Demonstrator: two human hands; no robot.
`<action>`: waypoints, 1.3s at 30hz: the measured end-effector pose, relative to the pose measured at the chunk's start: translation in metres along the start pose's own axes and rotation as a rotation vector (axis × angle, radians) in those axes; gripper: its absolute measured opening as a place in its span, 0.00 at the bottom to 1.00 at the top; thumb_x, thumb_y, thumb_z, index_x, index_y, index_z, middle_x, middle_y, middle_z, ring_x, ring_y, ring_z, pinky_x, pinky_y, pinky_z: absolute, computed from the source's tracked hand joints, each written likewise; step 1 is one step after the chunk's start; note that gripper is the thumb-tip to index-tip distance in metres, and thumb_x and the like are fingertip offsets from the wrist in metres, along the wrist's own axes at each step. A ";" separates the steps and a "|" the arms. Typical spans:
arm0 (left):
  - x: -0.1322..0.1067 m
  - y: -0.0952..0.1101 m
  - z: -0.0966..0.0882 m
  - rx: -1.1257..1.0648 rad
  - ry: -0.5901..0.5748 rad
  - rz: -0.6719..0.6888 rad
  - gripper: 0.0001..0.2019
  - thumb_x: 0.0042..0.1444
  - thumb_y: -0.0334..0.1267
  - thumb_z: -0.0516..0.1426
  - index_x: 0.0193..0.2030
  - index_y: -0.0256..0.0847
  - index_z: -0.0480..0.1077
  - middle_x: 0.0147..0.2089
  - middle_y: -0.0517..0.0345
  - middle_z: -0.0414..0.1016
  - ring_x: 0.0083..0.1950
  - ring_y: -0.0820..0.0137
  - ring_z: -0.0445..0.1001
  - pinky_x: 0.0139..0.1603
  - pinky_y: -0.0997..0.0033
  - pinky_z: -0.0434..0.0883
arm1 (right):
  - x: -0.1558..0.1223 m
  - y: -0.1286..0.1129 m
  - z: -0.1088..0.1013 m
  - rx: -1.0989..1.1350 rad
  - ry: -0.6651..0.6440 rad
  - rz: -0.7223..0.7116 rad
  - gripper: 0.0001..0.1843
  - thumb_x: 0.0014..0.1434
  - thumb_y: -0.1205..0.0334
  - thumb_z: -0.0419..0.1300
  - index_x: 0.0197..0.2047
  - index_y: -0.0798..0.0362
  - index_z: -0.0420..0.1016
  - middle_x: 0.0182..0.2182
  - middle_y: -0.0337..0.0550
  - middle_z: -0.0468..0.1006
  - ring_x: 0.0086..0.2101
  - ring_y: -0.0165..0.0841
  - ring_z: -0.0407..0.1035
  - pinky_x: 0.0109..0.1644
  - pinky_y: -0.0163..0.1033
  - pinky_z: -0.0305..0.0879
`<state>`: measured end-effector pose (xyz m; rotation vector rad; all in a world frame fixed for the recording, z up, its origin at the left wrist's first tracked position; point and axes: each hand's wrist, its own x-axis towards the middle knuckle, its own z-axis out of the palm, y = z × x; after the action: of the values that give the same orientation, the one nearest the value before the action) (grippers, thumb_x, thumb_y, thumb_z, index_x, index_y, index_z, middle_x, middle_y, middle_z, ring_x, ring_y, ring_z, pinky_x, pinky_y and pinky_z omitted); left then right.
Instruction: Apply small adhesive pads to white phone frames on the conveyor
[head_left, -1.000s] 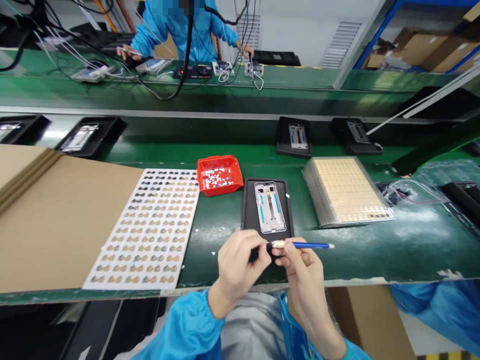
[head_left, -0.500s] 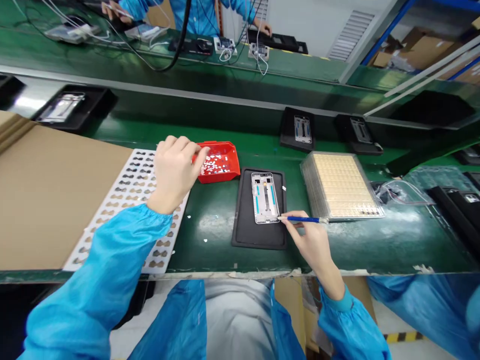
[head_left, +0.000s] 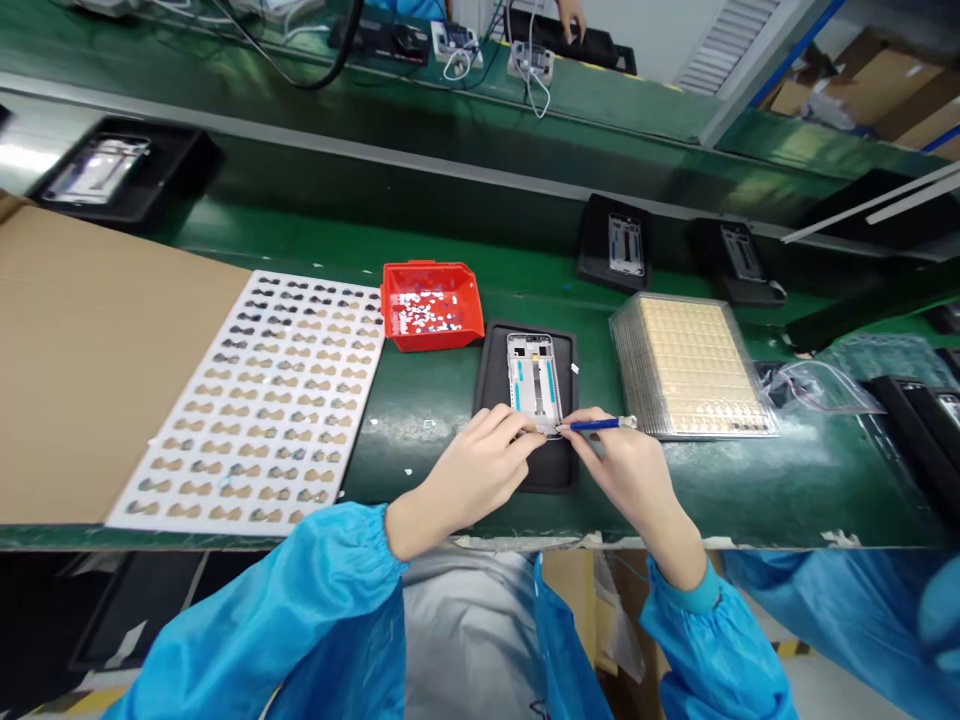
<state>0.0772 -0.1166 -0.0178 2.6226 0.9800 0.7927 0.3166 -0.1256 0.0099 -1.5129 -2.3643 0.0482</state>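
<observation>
Blue pen-like tool [head_left: 596, 424], hands [head_left: 480, 467] [head_left: 634, 470] at phone frame [head_left: 537, 380]; any print illegible.

Head view | we look from above our lap [head_left: 472, 640], forward and down | nearest: our sleeves [head_left: 285, 610], at the bottom edge | close, near the middle: our left hand [head_left: 480, 465] and right hand [head_left: 631, 472] over the table [head_left: 420, 400] | far: another person's hand [head_left: 571, 18] at the top edge

green workbench [head_left: 780, 500], pale wall [head_left: 660, 40], louvred vent [head_left: 731, 45], blue shelf frame [head_left: 799, 52]
</observation>
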 end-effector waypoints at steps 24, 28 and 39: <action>0.005 0.009 0.021 0.293 -0.313 0.023 0.28 0.68 0.28 0.54 0.74 0.31 0.67 0.63 0.38 0.76 0.59 0.54 0.74 0.54 0.57 0.70 | -0.001 -0.006 -0.002 0.410 -0.070 0.309 0.15 0.77 0.47 0.61 0.45 0.48 0.82 0.39 0.48 0.90 0.36 0.42 0.86 0.40 0.41 0.80; 0.006 0.012 0.019 0.350 -0.359 0.081 0.26 0.71 0.30 0.53 0.74 0.28 0.67 0.58 0.38 0.78 0.57 0.54 0.75 0.52 0.58 0.71 | -0.016 -0.009 0.001 0.882 0.133 0.614 0.21 0.66 0.38 0.71 0.44 0.48 0.79 0.40 0.47 0.91 0.41 0.44 0.88 0.44 0.45 0.86; 0.009 0.003 -0.020 -0.029 -0.262 -0.014 0.22 0.74 0.37 0.54 0.72 0.38 0.68 0.63 0.42 0.77 0.65 0.56 0.75 0.62 0.58 0.74 | 0.014 -0.054 -0.041 0.708 0.230 0.308 0.09 0.71 0.48 0.69 0.43 0.42 0.85 0.42 0.44 0.90 0.42 0.44 0.86 0.49 0.47 0.87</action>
<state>0.0733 -0.1123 0.0032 2.6060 0.9050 0.4409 0.2761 -0.1429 0.0632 -1.3937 -1.6489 0.6676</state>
